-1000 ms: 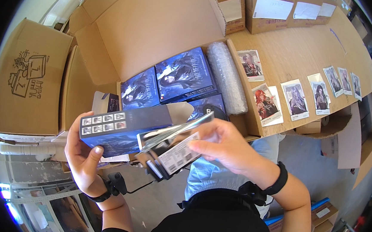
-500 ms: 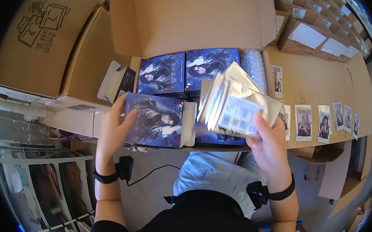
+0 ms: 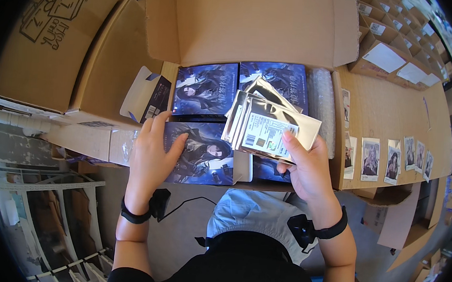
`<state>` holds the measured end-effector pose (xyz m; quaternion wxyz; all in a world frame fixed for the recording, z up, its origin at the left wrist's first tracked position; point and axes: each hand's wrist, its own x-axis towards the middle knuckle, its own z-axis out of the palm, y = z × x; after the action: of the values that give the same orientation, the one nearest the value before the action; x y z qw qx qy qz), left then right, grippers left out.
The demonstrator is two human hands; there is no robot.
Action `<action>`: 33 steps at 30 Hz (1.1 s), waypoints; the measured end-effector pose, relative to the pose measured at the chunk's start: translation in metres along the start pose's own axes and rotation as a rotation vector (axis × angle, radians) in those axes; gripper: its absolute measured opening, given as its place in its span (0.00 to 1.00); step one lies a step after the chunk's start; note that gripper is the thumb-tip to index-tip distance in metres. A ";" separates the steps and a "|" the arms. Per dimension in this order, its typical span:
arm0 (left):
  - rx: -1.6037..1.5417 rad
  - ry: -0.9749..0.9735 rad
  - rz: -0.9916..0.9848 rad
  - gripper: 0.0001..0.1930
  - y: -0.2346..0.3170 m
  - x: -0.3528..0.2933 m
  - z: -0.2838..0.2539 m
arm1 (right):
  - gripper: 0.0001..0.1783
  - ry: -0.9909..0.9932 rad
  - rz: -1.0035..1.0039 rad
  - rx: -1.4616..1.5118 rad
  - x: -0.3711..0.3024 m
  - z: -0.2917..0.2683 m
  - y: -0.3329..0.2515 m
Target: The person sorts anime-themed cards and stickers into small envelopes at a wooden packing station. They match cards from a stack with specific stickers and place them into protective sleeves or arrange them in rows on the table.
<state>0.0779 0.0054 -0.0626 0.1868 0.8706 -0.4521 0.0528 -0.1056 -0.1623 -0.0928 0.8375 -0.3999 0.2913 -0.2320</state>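
Silver packets: a fanned stack of foil packets [image 3: 269, 128] was pinched in the right hand [image 3: 310, 168], thumb on the labelled top face, fingers curled beneath; it hung over the open carton, just above the boxes.
Left hand: the left hand [image 3: 151, 154] lay flat and open on the dark blue illustrated box [image 3: 199, 152] at the carton's near edge, fingers spread, pressing rather than gripping.
Box position: that box sat partly over the carton's front lip, with a white end flap [image 3: 242, 167] standing open beside the packets.
Neighbours: two more blue boxes [image 3: 240, 87] lay flat behind it in the brown carton [image 3: 245, 22]; a roll of bubble wrap [image 3: 320, 103] stood along their right side.
Slip risk: the packets were smooth and fanned unevenly, so the lower ones looked likely to slide out of the pinch.
Tip risk: the near box might tilt off the lip if the flat palm lifted.
Flap risk: the open flap could crease if the stack came down on it.
Worktop: photo cards [image 3: 387, 160] lay in a row on the cardboard worktop [image 3: 385, 110], near enough for a dropped packet to scatter them.
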 end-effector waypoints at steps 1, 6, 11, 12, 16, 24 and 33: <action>-0.028 0.007 -0.005 0.21 -0.002 -0.001 0.000 | 0.14 -0.014 -0.001 0.006 0.001 0.001 0.000; -0.130 0.090 -0.114 0.20 0.013 -0.010 -0.028 | 0.22 -0.140 -0.021 0.134 -0.013 -0.010 -0.008; -1.381 -0.397 -0.194 0.26 0.034 -0.031 -0.037 | 0.19 -0.393 -0.145 0.236 -0.028 -0.022 -0.016; -1.578 -0.540 -0.212 0.29 0.039 -0.027 -0.034 | 0.18 -0.455 -0.169 0.220 -0.028 -0.025 -0.015; -1.710 -0.694 -0.195 0.30 0.051 -0.018 -0.024 | 0.17 -0.475 -0.287 0.033 -0.037 -0.029 -0.013; -1.592 -0.580 0.013 0.20 0.052 -0.021 -0.015 | 0.12 -0.619 -0.482 -0.509 -0.048 -0.040 -0.027; -1.285 -0.236 -0.020 0.06 0.055 -0.020 -0.011 | 0.14 -0.582 -0.658 -0.644 -0.054 -0.032 -0.020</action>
<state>0.0228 -0.0038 -0.0419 0.6196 0.5897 -0.4029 -0.3256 -0.1698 -0.1573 -0.0766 0.6018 -0.7540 -0.0367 -0.2606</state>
